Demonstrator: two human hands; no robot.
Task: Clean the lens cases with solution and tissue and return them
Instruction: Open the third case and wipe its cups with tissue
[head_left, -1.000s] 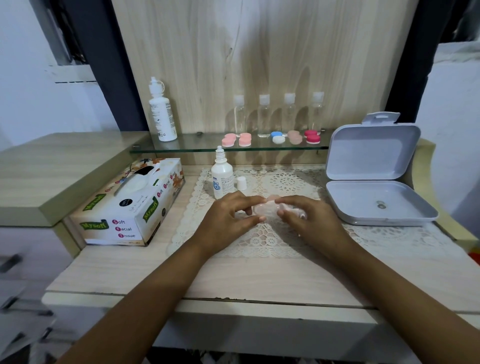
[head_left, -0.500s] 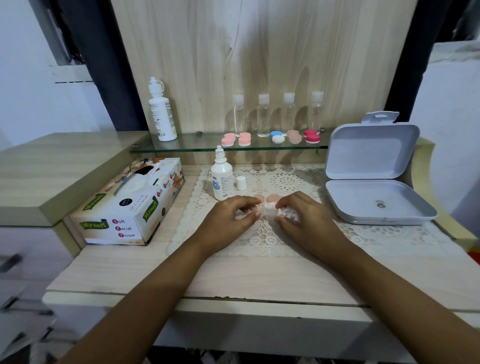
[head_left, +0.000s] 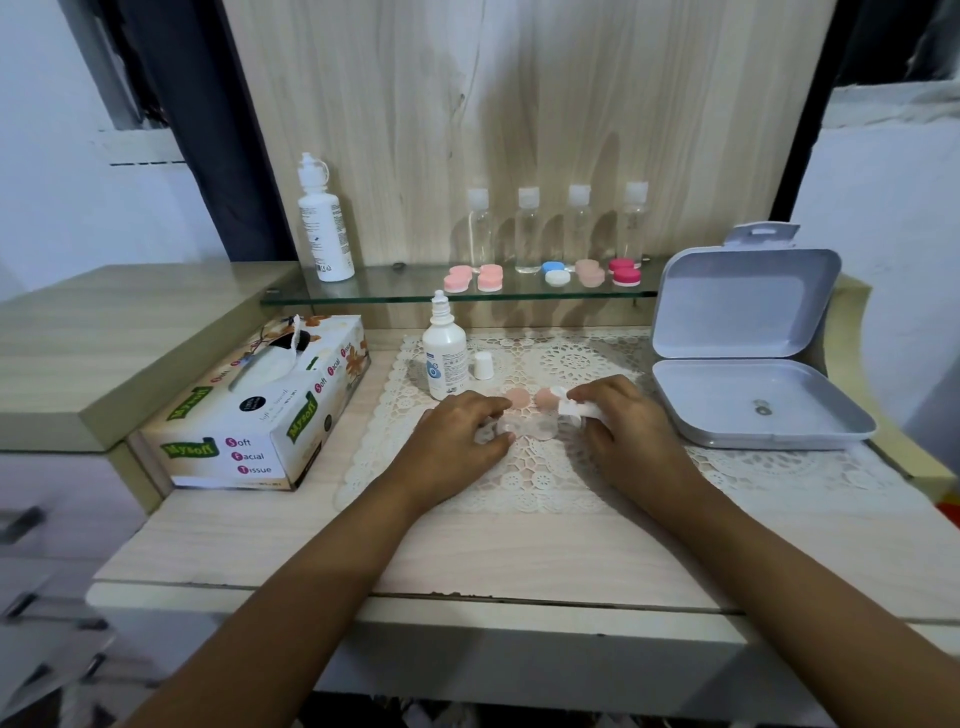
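Left hand (head_left: 457, 436) pinching the left end of a translucent twin-cup plastic lens case (head_left: 532, 426), its fingers hiding that end; right hand (head_left: 631, 431) curled round a crumpled white tissue (head_left: 576, 408) just beside the case's right cup. The case lies on a white lace mat (head_left: 519, 483) on the pale wooden tabletop (head_left: 519, 551), with two pale pink round caps (head_left: 518, 397) just behind it. Behind the left hand: small white solution bottle (head_left: 444, 358), uncapped, beside its white cap (head_left: 483, 365). Left: printed cardboard tissue box (head_left: 260, 405). Right: open grey plastic box (head_left: 743, 306). On the glass shelf (head_left: 395, 291): coloured lens cases (head_left: 472, 278), four clear bottles (head_left: 529, 234), tall white bottle (head_left: 324, 228)
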